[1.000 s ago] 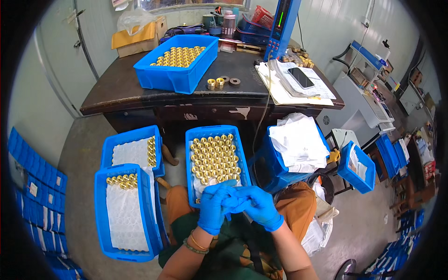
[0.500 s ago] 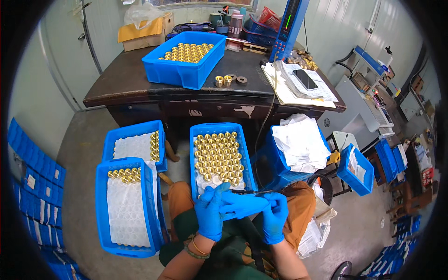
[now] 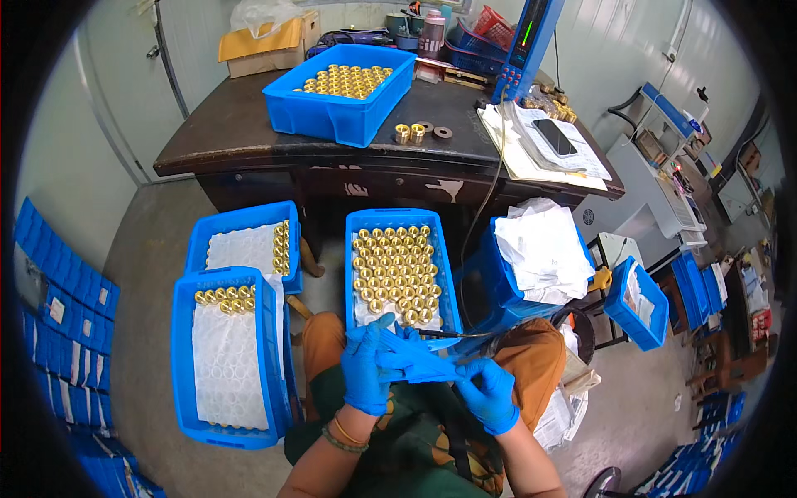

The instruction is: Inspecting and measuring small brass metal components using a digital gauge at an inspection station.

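Observation:
Both of my hands wear blue gloves and are over my lap, at the near edge of a blue crate (image 3: 394, 217). My left hand (image 3: 363, 378) is closed on a limp piece of blue material that looks like a spare glove (image 3: 422, 363). My right hand (image 3: 491, 396) pinches its other end, so it stretches between them. Behind it lies a thin black rod (image 3: 452, 334) with a cable, across the crate's near end; I cannot tell what it rests on. Upright threaded brass rings (image 3: 397, 266) stand in rows in the crate.
To the left, two blue crates (image 3: 177, 357) hold white liners and brass rings. Paper sheets (image 3: 544, 249) cover a crate at right. On the dark desk (image 3: 241, 133) are another crate (image 3: 340, 124), loose brass rings (image 3: 403, 133), grey rings (image 3: 442, 132), papers, a phone (image 3: 554, 138) and a blue gauge (image 3: 523, 50).
My right hand has moved down and the blue glove now slants down toward it. Both hands still hold it. The whole view has shifted slightly.

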Action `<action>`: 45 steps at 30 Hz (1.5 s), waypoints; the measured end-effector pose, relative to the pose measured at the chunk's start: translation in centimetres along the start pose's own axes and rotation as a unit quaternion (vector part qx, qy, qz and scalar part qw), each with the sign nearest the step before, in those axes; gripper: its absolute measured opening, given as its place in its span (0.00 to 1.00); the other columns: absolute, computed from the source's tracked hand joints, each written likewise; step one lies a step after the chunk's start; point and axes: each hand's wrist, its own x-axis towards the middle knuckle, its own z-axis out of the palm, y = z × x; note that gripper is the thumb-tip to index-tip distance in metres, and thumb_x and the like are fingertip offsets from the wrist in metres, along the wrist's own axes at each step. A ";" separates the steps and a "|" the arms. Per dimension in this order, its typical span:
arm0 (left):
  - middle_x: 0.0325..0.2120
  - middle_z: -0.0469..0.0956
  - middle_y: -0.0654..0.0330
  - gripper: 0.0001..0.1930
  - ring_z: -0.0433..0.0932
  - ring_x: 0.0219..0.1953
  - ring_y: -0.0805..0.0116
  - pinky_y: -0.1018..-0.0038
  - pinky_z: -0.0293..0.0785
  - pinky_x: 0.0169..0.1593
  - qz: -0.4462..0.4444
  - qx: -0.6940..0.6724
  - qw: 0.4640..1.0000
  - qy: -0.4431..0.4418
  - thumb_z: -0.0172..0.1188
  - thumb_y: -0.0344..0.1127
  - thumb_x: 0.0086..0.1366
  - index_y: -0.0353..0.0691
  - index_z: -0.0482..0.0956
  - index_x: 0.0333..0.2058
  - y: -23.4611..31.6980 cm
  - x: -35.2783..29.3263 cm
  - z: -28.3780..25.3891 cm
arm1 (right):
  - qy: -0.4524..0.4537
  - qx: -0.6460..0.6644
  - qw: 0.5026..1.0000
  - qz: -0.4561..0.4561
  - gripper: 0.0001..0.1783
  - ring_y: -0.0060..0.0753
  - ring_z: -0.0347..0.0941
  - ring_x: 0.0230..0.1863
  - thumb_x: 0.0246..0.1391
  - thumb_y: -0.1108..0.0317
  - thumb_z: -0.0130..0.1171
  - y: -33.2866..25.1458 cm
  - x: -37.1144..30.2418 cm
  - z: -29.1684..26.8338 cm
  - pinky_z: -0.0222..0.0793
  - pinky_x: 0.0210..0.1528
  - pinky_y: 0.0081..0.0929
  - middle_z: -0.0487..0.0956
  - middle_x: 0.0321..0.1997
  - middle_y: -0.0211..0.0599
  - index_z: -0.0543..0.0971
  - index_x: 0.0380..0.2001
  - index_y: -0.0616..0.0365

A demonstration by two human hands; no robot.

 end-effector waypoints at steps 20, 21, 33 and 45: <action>0.28 0.74 0.63 0.14 0.72 0.28 0.74 0.78 0.70 0.36 -0.010 0.225 0.973 0.050 0.46 0.38 0.65 0.35 0.77 0.37 2.1 -6.2 -4.9 | -0.262 0.441 0.765 0.390 0.10 0.21 0.71 0.40 0.51 0.76 0.55 4.9 -5.1 4.6 0.67 0.45 0.21 0.75 0.36 0.32 0.74 0.38 0.59; 0.28 0.74 0.63 0.14 0.72 0.28 0.75 0.78 0.71 0.33 -0.021 0.196 0.977 0.085 0.47 0.38 0.65 0.35 0.77 0.35 2.3 -6.4 -5.0 | -0.255 0.438 0.781 0.366 0.09 0.21 0.71 0.38 0.49 0.78 0.55 5.1 -5.4 4.6 0.67 0.42 0.20 0.75 0.33 0.32 0.74 0.36 0.59; 0.19 0.70 0.69 0.19 0.64 0.16 0.81 0.81 0.65 0.24 -0.204 -0.229 0.945 -0.113 0.40 0.52 0.66 0.45 0.71 0.42 2.9 -1.4 -4.5 | -0.055 0.341 0.833 0.431 0.10 0.25 0.70 0.42 0.54 0.66 0.53 15.3 -1.9 8.8 0.65 0.45 0.25 0.75 0.39 0.34 0.74 0.38 0.57; 0.36 0.74 0.65 0.20 0.74 0.35 0.76 0.75 0.73 0.41 -0.170 -0.172 0.958 -0.153 0.40 0.51 0.67 0.48 0.65 0.51 -1.6 1.9 2.3 | -0.058 0.418 0.742 0.521 0.17 0.24 0.71 0.41 0.54 0.56 0.51 12.4 -1.7 6.6 0.67 0.39 0.22 0.75 0.43 0.28 0.73 0.45 0.48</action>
